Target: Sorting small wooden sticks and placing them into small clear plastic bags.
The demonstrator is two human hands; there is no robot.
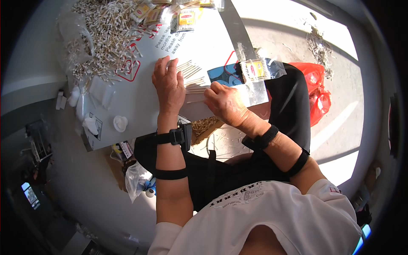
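Note:
A fanned layer of cotton swabs lies on the grey board between my two hands. My left hand rests at the left ends of these swabs, open, its fingers stretched and slightly bent. On the other side my right hand is closed, fingers curled at the swabs' right ends; what its fingertips hold, if anything, is hidden. Beyond it lies a blue patterned sheet. A clear packet of swabs with a yellow label sits at the board's right edge.
A big heap of loose cotton swabs covers the board's far left. Several filled packets lie at the back. A small white cup stands near left. Red plastic bags and scattered swabs are on the floor.

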